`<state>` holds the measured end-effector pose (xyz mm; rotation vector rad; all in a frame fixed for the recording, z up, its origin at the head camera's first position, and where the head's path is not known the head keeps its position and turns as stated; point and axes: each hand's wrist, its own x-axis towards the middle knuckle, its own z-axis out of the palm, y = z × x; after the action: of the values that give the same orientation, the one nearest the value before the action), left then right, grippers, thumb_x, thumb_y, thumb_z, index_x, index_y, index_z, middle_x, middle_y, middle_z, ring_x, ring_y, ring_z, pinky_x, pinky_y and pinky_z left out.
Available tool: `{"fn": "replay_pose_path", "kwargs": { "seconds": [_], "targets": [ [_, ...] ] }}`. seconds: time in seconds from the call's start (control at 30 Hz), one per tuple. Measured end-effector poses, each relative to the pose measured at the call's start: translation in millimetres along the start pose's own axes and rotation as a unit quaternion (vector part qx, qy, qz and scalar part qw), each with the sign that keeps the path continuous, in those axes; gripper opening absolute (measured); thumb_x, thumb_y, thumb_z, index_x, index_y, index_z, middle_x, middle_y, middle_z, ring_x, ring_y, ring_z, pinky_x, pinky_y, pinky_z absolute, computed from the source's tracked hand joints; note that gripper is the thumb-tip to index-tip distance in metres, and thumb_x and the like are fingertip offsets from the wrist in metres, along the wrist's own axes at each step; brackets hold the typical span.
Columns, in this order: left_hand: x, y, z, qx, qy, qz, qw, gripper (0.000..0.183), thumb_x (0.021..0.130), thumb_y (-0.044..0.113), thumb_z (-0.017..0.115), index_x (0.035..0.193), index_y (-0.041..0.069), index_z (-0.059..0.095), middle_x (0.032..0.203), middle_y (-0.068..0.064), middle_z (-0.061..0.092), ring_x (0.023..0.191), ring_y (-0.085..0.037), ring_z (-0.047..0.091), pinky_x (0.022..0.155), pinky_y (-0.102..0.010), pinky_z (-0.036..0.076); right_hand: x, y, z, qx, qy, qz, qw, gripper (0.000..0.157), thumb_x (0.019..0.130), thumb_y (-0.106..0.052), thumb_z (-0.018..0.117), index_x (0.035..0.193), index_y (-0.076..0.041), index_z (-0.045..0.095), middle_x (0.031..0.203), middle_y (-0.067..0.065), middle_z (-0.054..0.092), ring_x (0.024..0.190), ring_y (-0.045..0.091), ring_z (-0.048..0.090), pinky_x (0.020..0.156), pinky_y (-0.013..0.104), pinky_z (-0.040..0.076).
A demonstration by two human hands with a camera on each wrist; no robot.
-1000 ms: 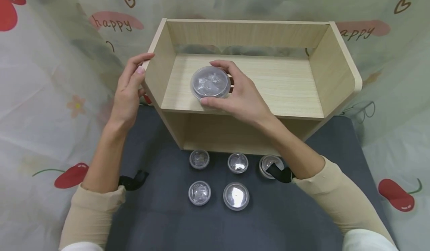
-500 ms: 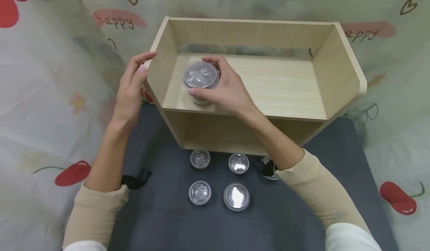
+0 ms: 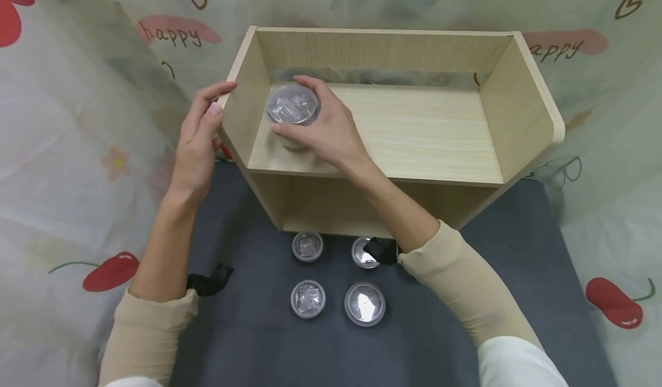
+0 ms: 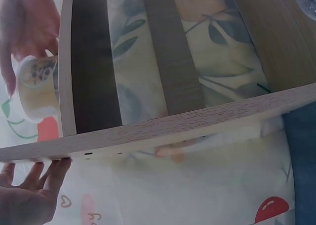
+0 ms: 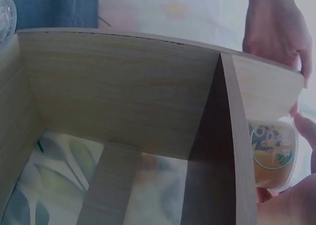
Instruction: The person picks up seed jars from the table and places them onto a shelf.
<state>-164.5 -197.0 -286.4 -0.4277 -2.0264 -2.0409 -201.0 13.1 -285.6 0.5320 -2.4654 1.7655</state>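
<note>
A clear round lidded tub [image 3: 292,106] with a printed label and yellowish contents stands upright at the left end of the wooden shelf's upper level. My right hand [image 3: 331,125] grips it from the right, thumb in front and fingers behind. In the right wrist view the tub [image 5: 274,151] shows beyond the middle board, and in the left wrist view the tub [image 4: 39,89] is partly cut off by that board. Whether its base touches the board cannot be told. My left hand [image 3: 195,140] rests its fingertips on the shelf's [image 3: 248,94] left side panel.
Several smaller clear lidded tubs [image 3: 307,299] stand on the dark grey cloth [image 3: 248,329] in front of the shelf. The right sleeve [image 3: 460,283] passes over the cloth, and its black strap [image 3: 381,251] covers part of one tub. A patterned curtain [image 3: 414,2] surrounds the table.
My right hand has carried the tub leftward and back along the upper level, toward the left side panel. The right sleeve now hides the rightmost tub. My left hand keeps its place.
</note>
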Motion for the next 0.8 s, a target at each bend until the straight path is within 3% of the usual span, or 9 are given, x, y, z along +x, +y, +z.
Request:
{"fn": "replay_pose_path", "kwargs": {
  "seconds": [0.47,0.8],
  "targets": [
    [-1.2,-2.2,0.0,0.007,0.002,0.009,0.9999,0.036,0.106,0.022,0.04,0.137,0.014,0.056,0.133,-0.012,0.051,0.106,-0.027,0.052,0.078,-0.034,0.048,12,5,10.0,0.001,0.035,0.03,0.999,0.082,0.073,-0.03,0.089,0.142,-0.014,0.047,0.137,0.003,0.055,0.118,0.012,0.052,0.097,0.022,0.04],
    [-0.8,-3.0,-0.6,-0.001,0.007,0.013,0.9999,0.035,0.106,0.021,0.041,0.136,0.014,0.057,0.123,-0.013,0.054,0.097,-0.024,0.054,0.069,-0.031,0.047,18,8,15.4,-0.006,0.042,0.052,0.998,0.083,0.074,-0.033,0.088,0.144,-0.015,0.047,0.135,0.002,0.056,0.117,0.012,0.053,0.096,0.023,0.04]
  ]
}}
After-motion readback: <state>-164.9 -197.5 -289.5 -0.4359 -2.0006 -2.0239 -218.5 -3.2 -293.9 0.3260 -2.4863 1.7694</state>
